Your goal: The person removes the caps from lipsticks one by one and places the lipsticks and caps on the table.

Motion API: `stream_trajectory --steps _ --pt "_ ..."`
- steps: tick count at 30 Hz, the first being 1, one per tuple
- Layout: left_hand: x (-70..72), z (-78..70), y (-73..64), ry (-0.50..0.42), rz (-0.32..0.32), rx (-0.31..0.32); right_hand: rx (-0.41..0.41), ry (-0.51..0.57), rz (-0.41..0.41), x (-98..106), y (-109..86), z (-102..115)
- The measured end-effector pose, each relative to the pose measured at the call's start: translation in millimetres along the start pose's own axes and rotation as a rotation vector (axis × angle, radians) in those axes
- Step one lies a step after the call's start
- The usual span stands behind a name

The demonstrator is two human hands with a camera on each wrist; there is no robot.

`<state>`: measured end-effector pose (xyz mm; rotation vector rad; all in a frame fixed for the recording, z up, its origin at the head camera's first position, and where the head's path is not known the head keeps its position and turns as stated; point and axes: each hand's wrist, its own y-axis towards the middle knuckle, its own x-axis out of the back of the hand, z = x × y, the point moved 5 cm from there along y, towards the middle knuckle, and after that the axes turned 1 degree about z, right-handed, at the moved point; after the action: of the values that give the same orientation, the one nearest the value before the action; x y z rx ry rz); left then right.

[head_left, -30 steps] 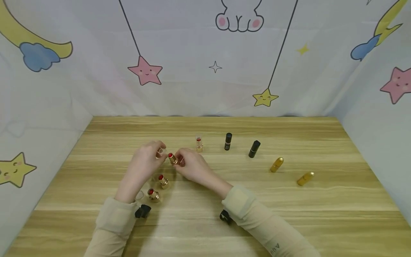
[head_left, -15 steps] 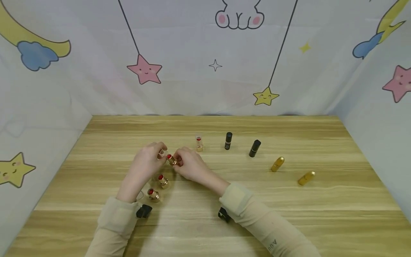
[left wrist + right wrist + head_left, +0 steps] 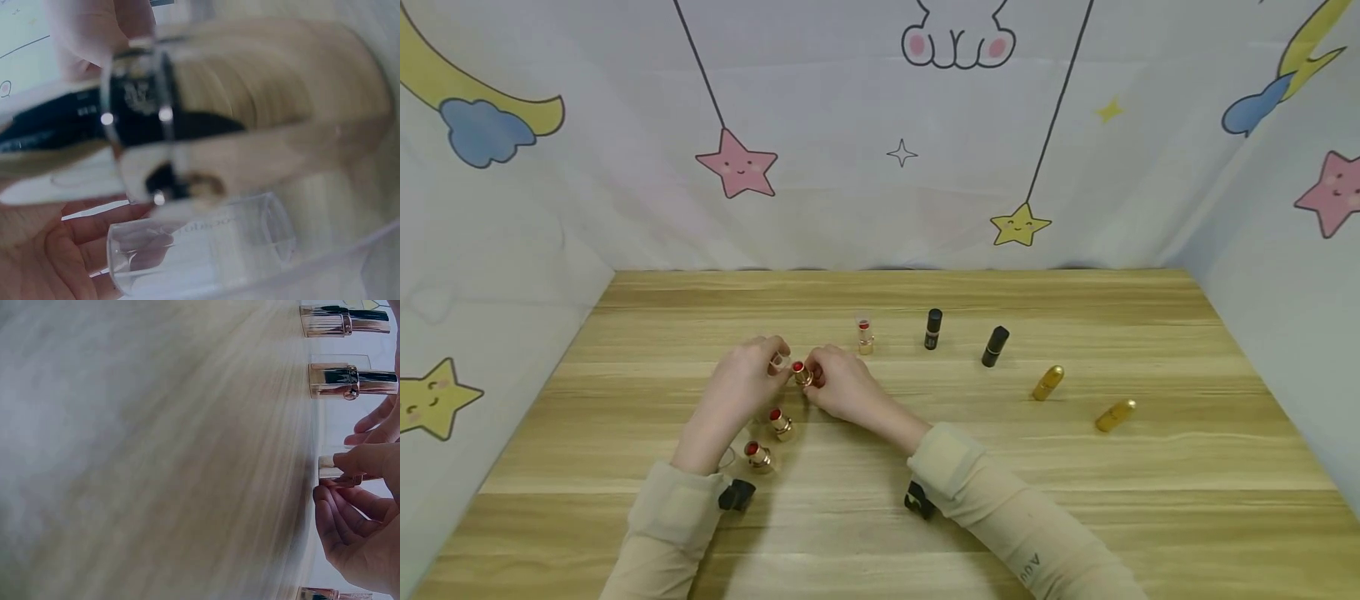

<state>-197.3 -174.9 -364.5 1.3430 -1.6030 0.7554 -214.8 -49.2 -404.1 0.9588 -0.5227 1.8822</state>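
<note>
Slightly closer together than a second ago, the left hand [image 3: 747,375] has eased its small clear plastic cylindrical cap [image 3: 780,361] toward the right hand [image 3: 842,385] and the slim gold-based lipstick with a red tip [image 3: 802,373]. That lipstick sits at the left-centre of the wood-grain table [image 3: 1075,500], beyond two uncapped red-tipped gold lipsticks [image 3: 781,425] [image 3: 760,456] that stand upright near the left forearm. Right thumb and fingers pinch its gold base low down, presumably to steady it and keep the red tip clear; whether its bottom touches the table I cannot tell. Left thumb and fingers curl in to pinch the cap by its side, likely so its end stays unblocked. Farther along, a clear-capped lipstick [image 3: 866,337], two black tubes [image 3: 933,329] [image 3: 996,346] and two gold bullet-shaped tubes [image 3: 1048,383] [image 3: 1115,415] stand well spaced in an arc, perhaps to stay out of the hands' way.
</note>
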Motion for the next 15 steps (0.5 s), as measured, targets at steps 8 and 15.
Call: stream_trajectory --steps 8,15 --pt "-0.3 -0.7 -0.2 -0.001 -0.005 -0.012 0.010 -0.003 0.009 -2.0 1.5 -1.6" --pt "-2.0 0.6 0.8 0.003 -0.005 -0.009 0.006 -0.001 0.010 -2.3 2.6 -2.5"
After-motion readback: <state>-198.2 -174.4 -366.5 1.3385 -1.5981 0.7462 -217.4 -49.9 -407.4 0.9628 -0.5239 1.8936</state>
